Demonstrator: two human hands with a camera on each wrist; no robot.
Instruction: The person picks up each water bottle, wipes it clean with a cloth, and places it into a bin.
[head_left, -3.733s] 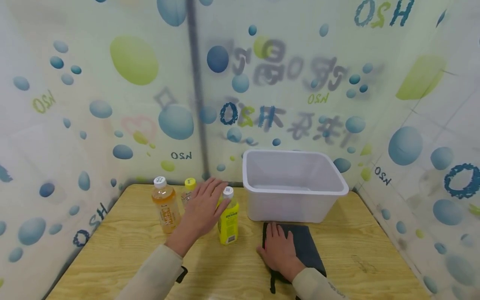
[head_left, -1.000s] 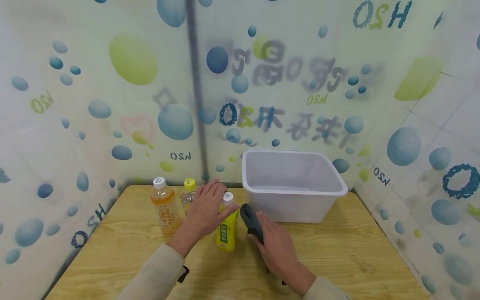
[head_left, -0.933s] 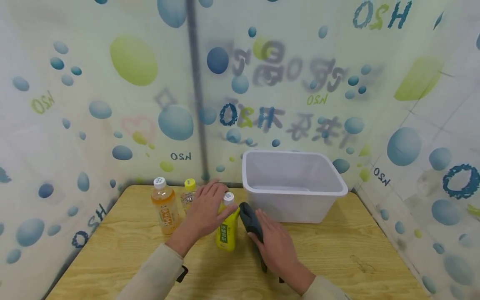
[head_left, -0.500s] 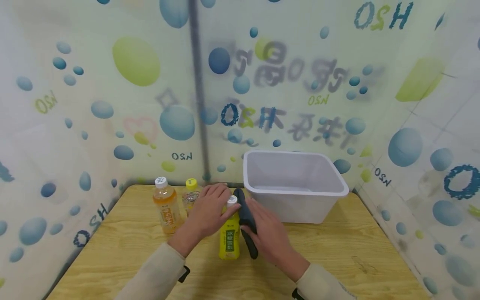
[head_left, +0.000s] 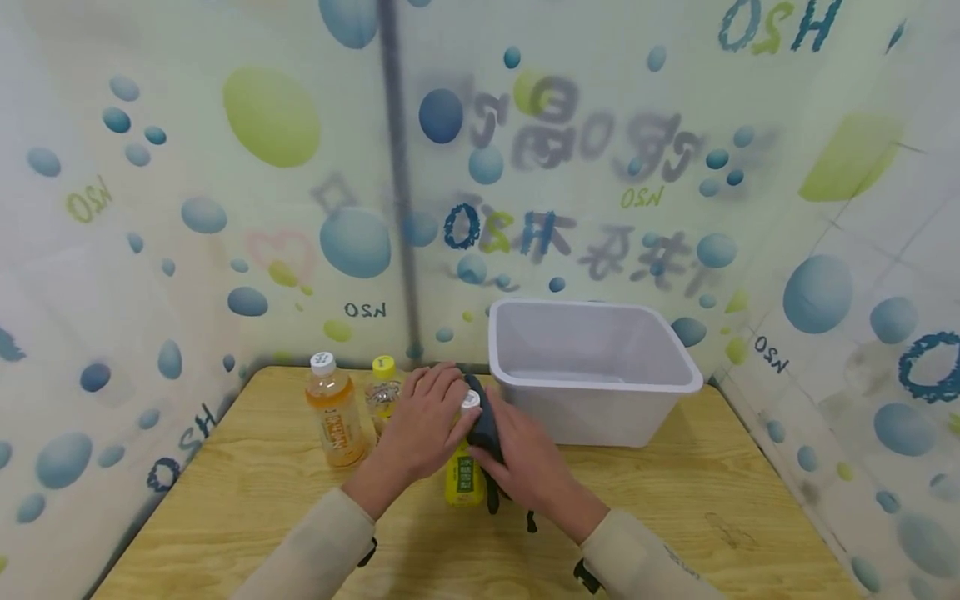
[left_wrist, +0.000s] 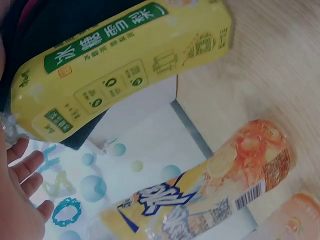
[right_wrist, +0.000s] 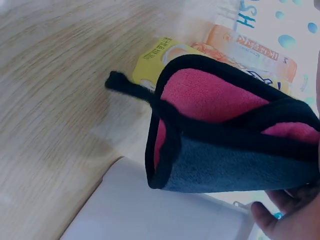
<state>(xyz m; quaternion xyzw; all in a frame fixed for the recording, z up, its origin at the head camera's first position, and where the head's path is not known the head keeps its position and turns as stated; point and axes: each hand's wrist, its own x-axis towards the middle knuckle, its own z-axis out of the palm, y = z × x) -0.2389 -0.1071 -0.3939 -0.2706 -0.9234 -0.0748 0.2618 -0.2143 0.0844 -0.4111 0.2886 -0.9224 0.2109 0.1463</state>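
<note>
In the head view my left hand [head_left: 423,425] grips a yellow drink bottle [head_left: 465,483] near its neck, the thumb across the front just under the white cap [head_left: 470,400]. My right hand [head_left: 531,458] holds a folded dark blue-grey cloth [head_left: 483,425] along the bottle's right side. The right wrist view shows the cloth's pink inner face [right_wrist: 210,95], black edging and a hanging loop [right_wrist: 125,85]. Seen from the left wrist, the yellow bottle [left_wrist: 115,65] has dark cloth [left_wrist: 85,132] behind it. Fingers cover much of its upper part in the head view.
A bottle of orange drink with a white cap [head_left: 336,421] and a yellow-capped bottle [head_left: 382,392] stand left of the hands. At the back right sits a large white plastic tub [head_left: 577,412]. Patterned curtains [head_left: 525,167] enclose the wooden table [head_left: 675,517].
The cloth, flat on the table under my right hand earliest, is now folded and has moved left against the yellow bottle. The bottle has shifted slightly right, my left hand closing in round its neck.
</note>
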